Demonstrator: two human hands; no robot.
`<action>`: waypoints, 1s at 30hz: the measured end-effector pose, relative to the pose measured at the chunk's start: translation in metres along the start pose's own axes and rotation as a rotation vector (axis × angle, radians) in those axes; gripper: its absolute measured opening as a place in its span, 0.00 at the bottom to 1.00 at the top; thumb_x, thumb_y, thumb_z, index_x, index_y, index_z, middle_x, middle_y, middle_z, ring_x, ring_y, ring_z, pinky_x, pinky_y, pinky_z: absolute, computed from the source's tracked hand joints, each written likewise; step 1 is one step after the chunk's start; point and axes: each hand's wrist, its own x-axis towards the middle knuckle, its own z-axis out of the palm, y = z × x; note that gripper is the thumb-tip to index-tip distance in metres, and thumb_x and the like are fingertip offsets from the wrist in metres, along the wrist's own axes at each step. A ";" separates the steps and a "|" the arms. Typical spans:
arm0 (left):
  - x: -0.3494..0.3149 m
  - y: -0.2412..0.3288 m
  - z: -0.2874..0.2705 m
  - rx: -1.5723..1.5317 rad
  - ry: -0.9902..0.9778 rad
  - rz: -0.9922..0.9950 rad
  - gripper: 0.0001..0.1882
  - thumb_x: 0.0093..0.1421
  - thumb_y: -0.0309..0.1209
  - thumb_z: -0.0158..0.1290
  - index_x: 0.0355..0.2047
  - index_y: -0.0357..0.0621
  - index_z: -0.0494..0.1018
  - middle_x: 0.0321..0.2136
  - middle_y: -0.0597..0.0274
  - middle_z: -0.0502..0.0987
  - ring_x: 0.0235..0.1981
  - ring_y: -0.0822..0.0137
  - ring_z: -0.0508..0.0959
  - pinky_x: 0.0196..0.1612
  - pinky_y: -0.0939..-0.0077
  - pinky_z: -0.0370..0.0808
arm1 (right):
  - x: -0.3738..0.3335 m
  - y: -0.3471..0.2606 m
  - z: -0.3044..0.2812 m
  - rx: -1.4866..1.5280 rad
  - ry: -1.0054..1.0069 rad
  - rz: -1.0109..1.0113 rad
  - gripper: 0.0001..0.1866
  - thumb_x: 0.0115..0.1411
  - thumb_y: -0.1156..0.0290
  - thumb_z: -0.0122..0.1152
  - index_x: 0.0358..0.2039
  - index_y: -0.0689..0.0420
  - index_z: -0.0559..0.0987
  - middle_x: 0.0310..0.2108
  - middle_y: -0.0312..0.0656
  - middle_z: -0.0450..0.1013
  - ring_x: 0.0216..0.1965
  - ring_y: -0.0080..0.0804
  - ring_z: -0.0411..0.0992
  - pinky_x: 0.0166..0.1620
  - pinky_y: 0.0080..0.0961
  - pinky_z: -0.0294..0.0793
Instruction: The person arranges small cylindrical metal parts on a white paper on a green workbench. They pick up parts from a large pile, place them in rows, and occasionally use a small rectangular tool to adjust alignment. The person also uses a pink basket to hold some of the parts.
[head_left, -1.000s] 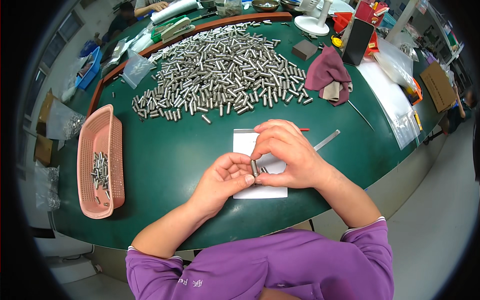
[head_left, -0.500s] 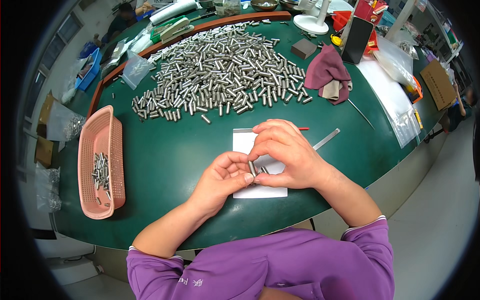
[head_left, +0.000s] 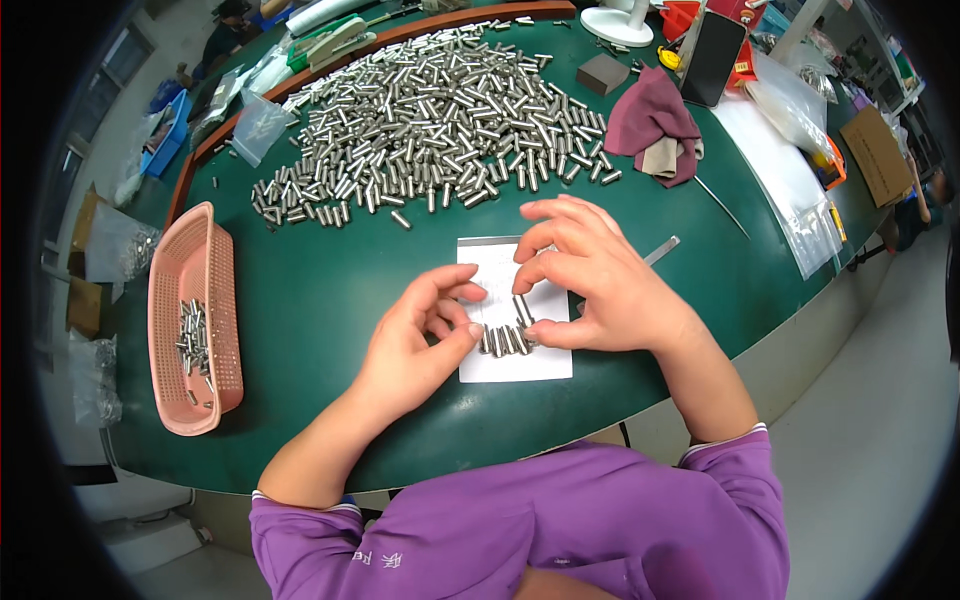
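Metal pins (head_left: 498,343) on paper (head_left: 515,371), between hands (head_left: 408,338) (head_left: 602,285).

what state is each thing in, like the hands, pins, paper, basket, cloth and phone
left hand, open, thumb apart from fingers
right hand, appears to pinch one tilted metal pin
pin row, side by side on the paper
paper, lying flat
pin heap, loose, jumbled
pink basket, upright, partly filled with pins
cloth, crumpled
phone, propped up, screen dark

metal pins (head_left: 509,341) (shiny), side by side
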 end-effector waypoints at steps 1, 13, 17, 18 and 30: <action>-0.002 0.008 -0.004 0.301 0.014 0.030 0.26 0.53 0.23 0.59 0.53 0.40 0.67 0.46 0.57 0.73 0.37 0.68 0.76 0.42 0.75 0.74 | -0.003 0.001 -0.003 -0.013 -0.039 0.021 0.16 0.41 0.66 0.71 0.32 0.50 0.77 0.43 0.36 0.69 0.60 0.46 0.61 0.63 0.51 0.54; -0.009 -0.002 0.016 0.635 -0.032 0.205 0.25 0.44 0.27 0.67 0.44 0.41 0.73 0.42 0.58 0.69 0.30 0.66 0.73 0.35 0.72 0.75 | -0.010 0.002 0.005 0.024 -0.230 0.098 0.17 0.41 0.67 0.72 0.34 0.51 0.78 0.44 0.36 0.67 0.63 0.46 0.57 0.63 0.50 0.54; -0.009 -0.005 0.019 0.629 -0.027 0.215 0.24 0.44 0.28 0.68 0.43 0.41 0.73 0.42 0.58 0.69 0.30 0.66 0.73 0.33 0.73 0.75 | -0.010 0.004 0.010 0.028 -0.213 0.061 0.17 0.41 0.67 0.71 0.33 0.52 0.78 0.41 0.37 0.67 0.61 0.46 0.59 0.60 0.49 0.57; -0.008 -0.006 0.020 0.636 -0.017 0.225 0.24 0.44 0.28 0.68 0.43 0.41 0.74 0.42 0.59 0.69 0.30 0.66 0.74 0.32 0.72 0.75 | -0.010 0.004 0.010 0.031 -0.211 0.060 0.16 0.41 0.67 0.71 0.33 0.52 0.78 0.40 0.37 0.67 0.60 0.46 0.60 0.60 0.48 0.57; -0.003 -0.009 0.035 0.709 0.084 0.305 0.19 0.45 0.32 0.68 0.38 0.44 0.76 0.37 0.62 0.69 0.30 0.65 0.75 0.30 0.71 0.74 | -0.010 0.003 0.007 0.014 -0.201 0.066 0.18 0.39 0.68 0.71 0.33 0.53 0.76 0.38 0.38 0.66 0.58 0.47 0.62 0.57 0.47 0.60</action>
